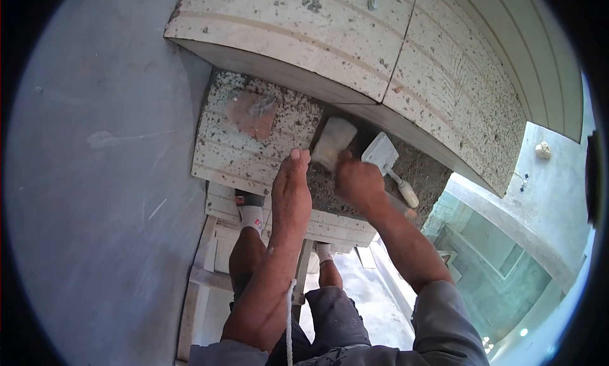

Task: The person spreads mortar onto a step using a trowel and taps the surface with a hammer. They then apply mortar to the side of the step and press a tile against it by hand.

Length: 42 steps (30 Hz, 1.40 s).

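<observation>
My right hand is closed in a fist, blurred by motion, over the dark mortar bed. It grips what looks like a mallet, whose pale, blocky head shows just beyond the fingers; most of the handle is hidden. To the right of it, a trowel with a whitish blade and pale handle lies on the mortar. My left hand is stretched out edge-on, fingers straight and holding nothing visible, above the border between the mortar and a speckled tread slab.
A reddish flat piece lies on the slab. Higher stair slabs, spattered with crumbs, rise ahead. A grey wall borders the left. Lower steps and my feet are below; at the right the stair drops to a floor far beneath.
</observation>
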Tool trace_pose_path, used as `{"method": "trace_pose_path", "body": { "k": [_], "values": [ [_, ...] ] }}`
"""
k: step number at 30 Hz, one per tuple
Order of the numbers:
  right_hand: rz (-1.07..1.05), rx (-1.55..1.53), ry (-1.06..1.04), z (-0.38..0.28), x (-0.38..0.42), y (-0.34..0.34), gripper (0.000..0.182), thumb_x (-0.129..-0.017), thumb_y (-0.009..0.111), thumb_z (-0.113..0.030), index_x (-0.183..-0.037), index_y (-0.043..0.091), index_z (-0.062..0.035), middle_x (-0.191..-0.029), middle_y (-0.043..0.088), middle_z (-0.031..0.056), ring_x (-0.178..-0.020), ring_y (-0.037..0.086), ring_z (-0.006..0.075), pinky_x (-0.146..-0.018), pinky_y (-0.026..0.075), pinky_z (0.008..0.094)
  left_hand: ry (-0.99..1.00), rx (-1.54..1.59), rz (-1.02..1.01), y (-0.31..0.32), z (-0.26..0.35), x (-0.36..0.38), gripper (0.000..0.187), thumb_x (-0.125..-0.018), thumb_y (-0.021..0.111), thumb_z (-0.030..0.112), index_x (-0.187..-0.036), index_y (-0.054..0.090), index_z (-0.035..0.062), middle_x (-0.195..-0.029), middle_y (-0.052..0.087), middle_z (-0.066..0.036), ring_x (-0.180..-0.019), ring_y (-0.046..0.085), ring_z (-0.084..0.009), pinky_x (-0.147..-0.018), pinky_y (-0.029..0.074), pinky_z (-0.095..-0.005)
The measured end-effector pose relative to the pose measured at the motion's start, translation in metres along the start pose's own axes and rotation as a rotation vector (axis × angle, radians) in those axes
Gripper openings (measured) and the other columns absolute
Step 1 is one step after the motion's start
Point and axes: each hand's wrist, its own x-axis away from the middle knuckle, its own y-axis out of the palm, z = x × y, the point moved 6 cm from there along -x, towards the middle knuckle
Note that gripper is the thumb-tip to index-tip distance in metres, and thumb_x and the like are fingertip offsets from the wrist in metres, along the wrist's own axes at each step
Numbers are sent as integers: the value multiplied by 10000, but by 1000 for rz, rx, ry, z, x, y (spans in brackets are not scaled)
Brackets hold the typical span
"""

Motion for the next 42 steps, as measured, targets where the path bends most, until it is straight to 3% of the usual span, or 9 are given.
{"method": "trace_pose_path", "body": {
  "k": [3,8,15,17,23,28,30,35,42],
  "values": [
    [-59,43,-31,-3,15,8,260,-731,579,-93,-944,504,36,-752,661,220,-697,683,347,-588,552,427,-33,-86,-4,-3,9,4,729,-971,345,544,-1264,463,-113,-1277,508,-252,-1232,463,-313,-1076,306,-386],
    [65,65,-53,-4,-13,1,208,-784,536,-95,-947,525,34,-744,672,195,-710,695,312,-585,560,395,10,-45,-16,0,-1,-2,713,-976,345,529,-1251,470,-117,-1267,513,-254,-1222,469,-314,-1079,306,-389],
    [-48,118,-77,-9,4,7,196,-778,545,-94,-929,530,29,-743,673,195,-699,697,299,-562,558,388,31,-48,-9,-3,3,-2,683,-982,348,507,-1252,476,-107,-1261,519,-246,-1195,487,-307,-1061,324,-387],
    [61,155,-125,-5,-8,9,202,-759,577,-108,-909,529,18,-752,673,202,-696,697,300,-565,560,384,15,-83,-20,-1,2,-4,682,-982,347,508,-1256,475,-103,-1266,517,-245,-1201,483,-305,-1062,321,-389],
    [37,118,-54,-2,21,14,175,-761,575,-101,-883,536,18,-736,668,195,-675,692,311,-556,559,389,-52,36,47,-7,1,0,627,-984,394,472,-1271,486,-78,-1287,533,-201,-1260,458,-249,-1065,314,-335],
    [123,35,-36,-2,-9,9,196,-742,580,-95,-884,516,23,-754,658,211,-669,687,324,-553,556,410,-33,23,24,-1,-10,2,618,-988,393,459,-1273,480,-82,-1288,532,-202,-1258,462,-245,-1061,321,-327],
    [133,15,-39,3,-2,8,225,-728,586,-94,-895,499,30,-767,652,223,-671,683,341,-561,555,421,-8,-14,8,1,-7,4,699,-978,335,527,-1273,466,-93,-1286,507,-235,-1230,462,-306,-1076,293,-387],
    [123,72,-95,-8,3,10,148,-753,571,-78,-865,533,11,-742,667,200,-652,689,311,-545,559,393,16,-41,9,-3,-5,2,692,-980,342,523,-1269,470,-93,-1275,513,-236,-1215,472,-300,-1066,309,-384],
    [76,93,-31,0,9,6,172,-754,571,-77,-889,541,25,-774,670,218,-665,691,315,-554,563,396,-3,-9,36,-4,-2,3,699,-977,339,532,-1257,480,-93,-1259,523,-238,-1201,482,-301,-1058,320,-389]
  ]
}}
